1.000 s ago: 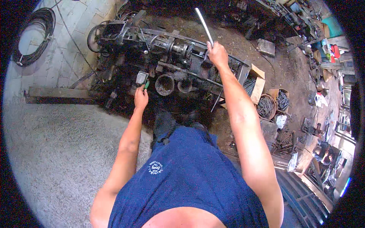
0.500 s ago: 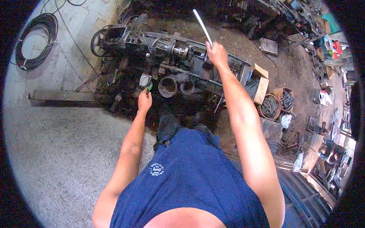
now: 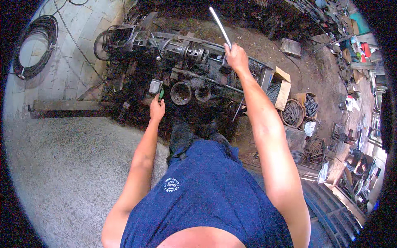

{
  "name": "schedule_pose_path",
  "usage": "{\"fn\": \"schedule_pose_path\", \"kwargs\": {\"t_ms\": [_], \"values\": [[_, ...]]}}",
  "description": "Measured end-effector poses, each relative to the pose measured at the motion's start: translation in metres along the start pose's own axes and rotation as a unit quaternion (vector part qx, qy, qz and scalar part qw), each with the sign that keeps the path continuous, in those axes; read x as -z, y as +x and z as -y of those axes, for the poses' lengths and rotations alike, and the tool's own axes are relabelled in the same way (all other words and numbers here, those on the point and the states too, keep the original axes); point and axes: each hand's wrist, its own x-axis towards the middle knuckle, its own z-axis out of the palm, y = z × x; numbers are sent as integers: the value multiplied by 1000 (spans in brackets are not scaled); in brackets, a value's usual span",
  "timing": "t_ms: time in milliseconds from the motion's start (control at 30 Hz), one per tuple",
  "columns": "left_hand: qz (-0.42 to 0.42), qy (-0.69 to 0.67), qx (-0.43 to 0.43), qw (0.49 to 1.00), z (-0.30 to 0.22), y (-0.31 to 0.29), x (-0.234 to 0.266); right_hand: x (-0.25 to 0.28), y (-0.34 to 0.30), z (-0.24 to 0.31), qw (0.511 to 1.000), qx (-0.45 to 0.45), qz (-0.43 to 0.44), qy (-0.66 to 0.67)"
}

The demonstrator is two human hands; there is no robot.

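The right hand [image 3: 237,58], at upper centre, hides the lower end of the metal bar [image 3: 219,25]. Left of centre, a green object [image 3: 161,94] by the left hand [image 3: 157,110] is too small to identify. Shadow hides the feet. The lower edge cuts off the shirt [image 3: 206,194]. Clutter [image 3: 359,163] at far right is blurred.

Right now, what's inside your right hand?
The right hand grips a shiny metal bar; its long far part sticks out. The gripped part is covered, so it can't be seen.
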Motion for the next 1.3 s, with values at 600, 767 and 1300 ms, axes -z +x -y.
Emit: {"fn": "schedule_pose_path", "kwargs": {"t_ms": [600,767,1300], "values": [[-6,-45,53,998,2,4,-11,-4,2,-2,999,20,-14,-23],[-20,-48,40,998,6,5,-12,-3,2,2,1000,11,-13,1],[-16,-28,36,999,3,10,-3,-6,3,-1,999,12,-11,-46]]}}
